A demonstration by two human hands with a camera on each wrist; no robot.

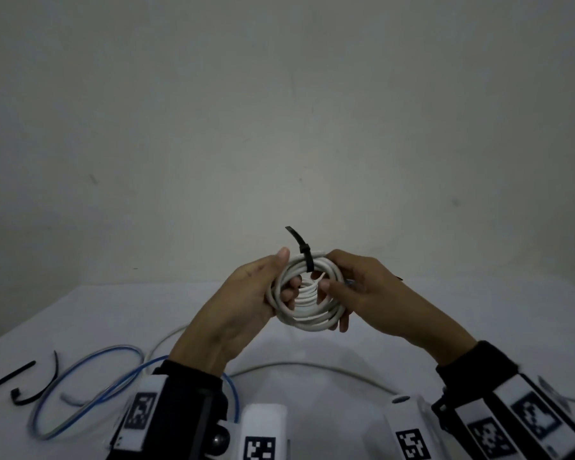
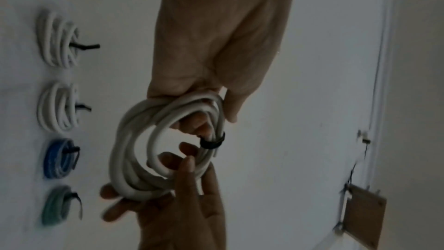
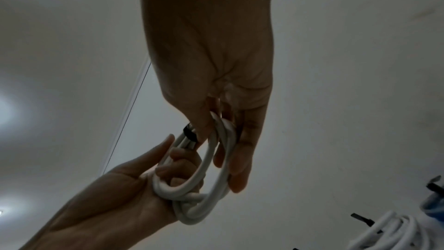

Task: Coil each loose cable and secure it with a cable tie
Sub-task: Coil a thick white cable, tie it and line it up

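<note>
Hands hold the white coil [image 1: 307, 295] above the counter [image 1: 412, 327]: left hand [image 1: 246, 293] and right hand [image 1: 356, 287] each grip one side. A black cable tie [image 1: 304, 257] already circles its top, so this looks like the securing step; next, probably cinching the tail snug.

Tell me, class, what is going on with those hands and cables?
A person holds a coiled white cable in the air between both hands. The left hand grips one side and the right hand the other. A black tie is already wrapped round the coil, its tail sticking up. Four tied coils lie in a row on the table. A loose blue cable and spare ties wait near the left wrist.
</note>
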